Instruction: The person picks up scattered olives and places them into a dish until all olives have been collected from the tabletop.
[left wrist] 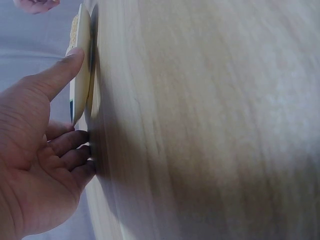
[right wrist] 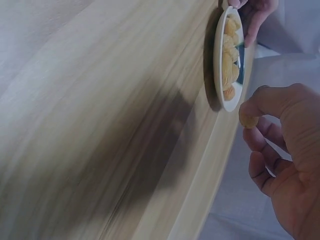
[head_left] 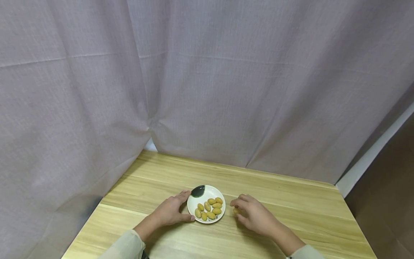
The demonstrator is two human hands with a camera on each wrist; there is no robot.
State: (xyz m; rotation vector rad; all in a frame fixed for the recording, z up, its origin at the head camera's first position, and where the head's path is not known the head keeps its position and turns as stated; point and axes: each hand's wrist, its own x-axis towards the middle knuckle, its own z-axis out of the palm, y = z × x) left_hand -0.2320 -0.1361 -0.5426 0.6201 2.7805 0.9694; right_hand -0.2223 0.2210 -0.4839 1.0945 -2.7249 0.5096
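A small round white plate (head_left: 211, 192) with a dark green patch bears several oval, yellow, wrinkled fruit-like pieces (head_left: 211, 215). My left hand (head_left: 170, 211) holds the plate's left rim, thumb at the near side and fingers at the far side. In the left wrist view that thumb (left wrist: 62, 72) lies on the rim, while the lower fingers curl beside the tabletop. Just right of the plate, my right hand (head_left: 257, 216) pinches one yellow oval piece (right wrist: 248, 120) between thumb and forefinger. Its other fingers are loosely bent, and the piece is raised above the wood.
The wooden table (head_left: 291, 201) has its far edge against a grey-mauve curtain (head_left: 207, 108), which also hangs along the left side. A brown surface (head_left: 385, 180) stands beyond the right edge. Light sleeves cover both forearms.
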